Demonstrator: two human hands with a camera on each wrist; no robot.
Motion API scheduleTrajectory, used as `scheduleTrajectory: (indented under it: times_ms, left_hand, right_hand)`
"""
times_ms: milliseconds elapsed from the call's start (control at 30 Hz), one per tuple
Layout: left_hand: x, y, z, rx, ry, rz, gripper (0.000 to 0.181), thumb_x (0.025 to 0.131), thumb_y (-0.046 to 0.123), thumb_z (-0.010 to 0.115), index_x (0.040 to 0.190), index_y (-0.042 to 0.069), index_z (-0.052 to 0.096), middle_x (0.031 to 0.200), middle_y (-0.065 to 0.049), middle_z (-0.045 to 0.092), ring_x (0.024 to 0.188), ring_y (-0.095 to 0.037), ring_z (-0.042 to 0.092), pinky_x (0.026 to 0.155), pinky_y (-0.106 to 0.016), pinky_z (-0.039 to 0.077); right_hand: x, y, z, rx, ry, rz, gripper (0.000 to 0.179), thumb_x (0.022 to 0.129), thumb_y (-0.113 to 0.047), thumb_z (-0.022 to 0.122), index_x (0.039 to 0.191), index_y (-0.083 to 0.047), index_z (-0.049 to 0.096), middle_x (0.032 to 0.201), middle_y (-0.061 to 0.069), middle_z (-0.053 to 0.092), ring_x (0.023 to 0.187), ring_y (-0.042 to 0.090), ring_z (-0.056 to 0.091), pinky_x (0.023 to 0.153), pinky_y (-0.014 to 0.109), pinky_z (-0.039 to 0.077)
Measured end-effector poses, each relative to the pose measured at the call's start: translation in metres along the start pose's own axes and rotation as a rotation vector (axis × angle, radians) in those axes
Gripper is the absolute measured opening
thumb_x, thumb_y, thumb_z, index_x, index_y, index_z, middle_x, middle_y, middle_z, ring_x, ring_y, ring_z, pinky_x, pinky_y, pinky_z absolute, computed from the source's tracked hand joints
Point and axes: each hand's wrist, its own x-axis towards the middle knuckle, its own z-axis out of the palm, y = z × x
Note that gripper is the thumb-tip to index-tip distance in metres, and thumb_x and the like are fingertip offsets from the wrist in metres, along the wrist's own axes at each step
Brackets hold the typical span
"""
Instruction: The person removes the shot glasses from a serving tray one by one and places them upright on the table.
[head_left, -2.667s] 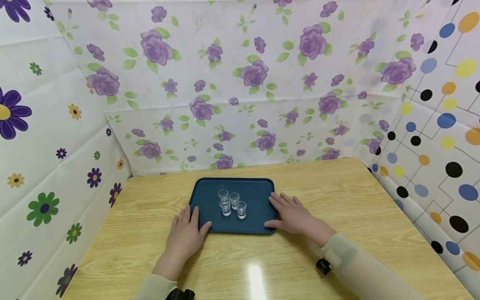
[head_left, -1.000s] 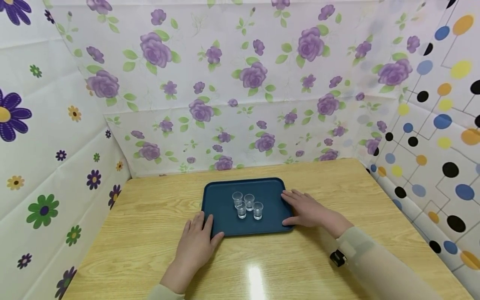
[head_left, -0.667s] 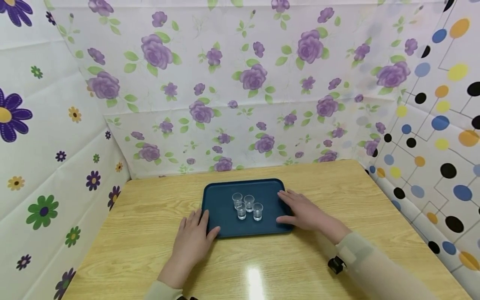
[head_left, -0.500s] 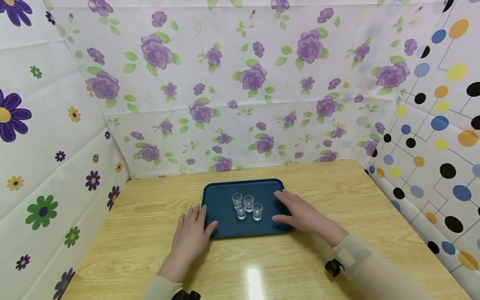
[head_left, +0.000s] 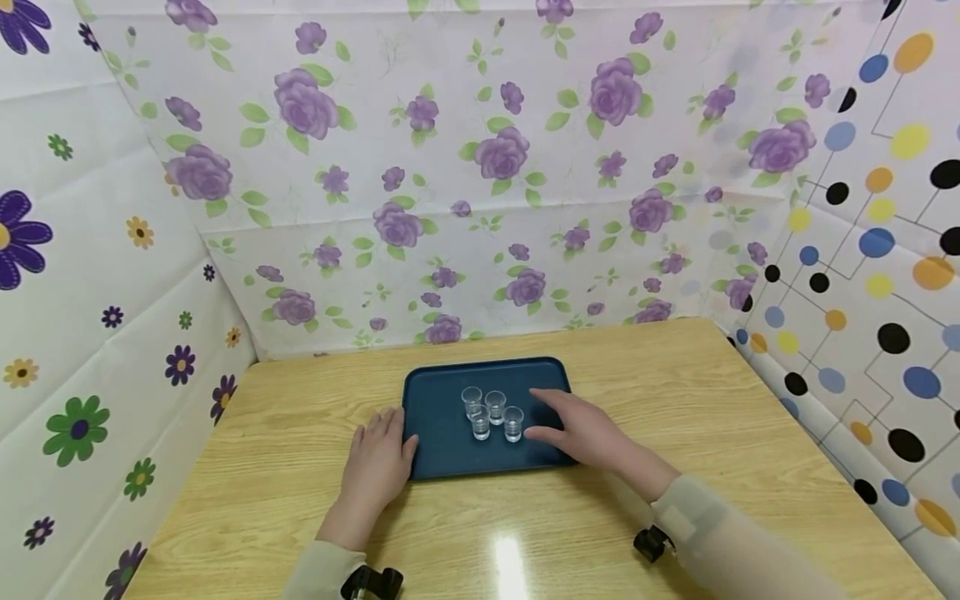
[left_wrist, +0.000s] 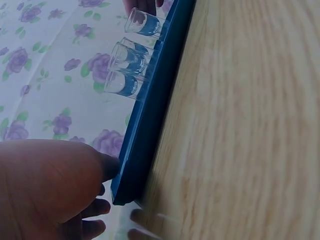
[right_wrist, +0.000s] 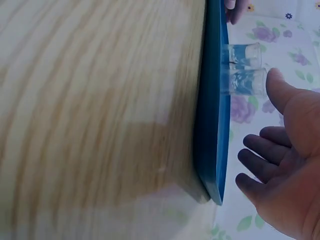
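A dark blue rectangular tray [head_left: 450, 460] lies on the wooden table, with several small clear shot glasses standing upright in a cluster near its middle. My left hand [head_left: 375, 463] is at the tray's front left corner, its thumb by the rim [left_wrist: 129, 155] in the left wrist view. Over the tray's right part hovers my right hand [head_left: 588, 429], thumb and fingers spread apart and holding nothing. Its thumb tip is close to the front right shot glass [head_left: 513, 424]; in the right wrist view a small gap appears between the thumb and a shot glass [right_wrist: 245, 81].
The light wooden table [head_left: 300, 417] surrounds the tray. Behind it hangs a cloth with purple roses [head_left: 502, 154]. A daisy-patterned cloth [head_left: 78, 429] closes the left side and a dotted cloth [head_left: 892, 337] the right. A black wrist camera [head_left: 654, 543] is on the right wrist.
The tray and shot glasses slid to the right earlier, between both hands, then stopped. Since then my right hand has left the right rim and moved left over the tray; my left hand drew slightly left.
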Motion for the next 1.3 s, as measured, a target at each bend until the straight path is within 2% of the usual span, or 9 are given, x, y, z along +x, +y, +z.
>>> scheduleTrajectory:
  times_ms: [167, 400, 667, 900, 1067, 1300]
  left_hand:
    - [0.0, -0.001, 0.006, 0.005, -0.004, 0.012, 0.058, 0.115, 0.02, 0.06, 0.164, -0.007, 0.045, 0.166, -0.029, 0.048, 0.158, -0.052, 0.036, 0.129, -0.072, 0.026]
    - [0.0, 0.0, 0.011, 0.022, -0.008, 0.014, 0.058, 0.116, 0.017, 0.058, 0.166, -0.007, 0.042, 0.167, -0.028, 0.046, 0.158, -0.051, 0.036, 0.13, -0.07, 0.026]
    - [-0.002, 0.0, 0.013, 0.042, 0.056, 0.051, 0.053, 0.114, 0.008, 0.058, 0.163, -0.008, 0.046, 0.165, -0.029, 0.049, 0.156, -0.051, 0.04, 0.129, -0.069, 0.03]
    - [-0.005, -0.001, 0.015, 0.042, 0.085, 0.07, 0.051, 0.111, 0.001, 0.058, 0.16, -0.009, 0.05, 0.163, -0.028, 0.051, 0.154, -0.052, 0.044, 0.128, -0.07, 0.032]
    - [-0.005, -0.001, 0.014, 0.035, 0.103, 0.07, 0.05, 0.111, 0.0, 0.058, 0.159, -0.009, 0.051, 0.161, -0.028, 0.054, 0.153, -0.052, 0.045, 0.127, -0.069, 0.033]
    - [-0.005, -0.002, 0.013, 0.053, 0.118, 0.048, 0.05, 0.111, 0.004, 0.059, 0.156, -0.014, 0.05, 0.156, -0.034, 0.056, 0.15, -0.052, 0.048, 0.126, -0.067, 0.037]
  right_hand:
    - [0.004, -0.004, 0.005, 0.02, 0.018, 0.013, 0.075, 0.105, -0.051, 0.073, 0.165, -0.011, 0.053, 0.162, 0.015, 0.057, 0.149, 0.037, 0.055, 0.12, 0.056, 0.049]
    - [0.008, -0.011, 0.009, 0.055, 0.01, 0.015, 0.071, 0.106, -0.049, 0.074, 0.163, -0.011, 0.055, 0.159, 0.012, 0.06, 0.144, 0.034, 0.06, 0.116, 0.054, 0.054]
    - [0.011, -0.015, 0.014, 0.081, 0.004, 0.032, 0.068, 0.105, -0.044, 0.076, 0.162, -0.011, 0.057, 0.158, 0.01, 0.061, 0.143, 0.031, 0.061, 0.115, 0.051, 0.054]
    - [0.011, -0.016, 0.018, 0.095, 0.004, 0.047, 0.069, 0.104, -0.044, 0.078, 0.161, -0.012, 0.058, 0.157, 0.008, 0.062, 0.143, 0.028, 0.061, 0.115, 0.049, 0.054]
    - [0.012, -0.017, 0.019, 0.092, 0.015, 0.049, 0.067, 0.103, -0.046, 0.079, 0.159, -0.013, 0.061, 0.154, 0.007, 0.064, 0.141, 0.028, 0.063, 0.114, 0.049, 0.055]
    - [0.014, -0.021, 0.022, 0.072, 0.028, 0.064, 0.06, 0.103, -0.045, 0.079, 0.152, -0.014, 0.066, 0.146, 0.007, 0.069, 0.134, 0.029, 0.066, 0.108, 0.051, 0.058]
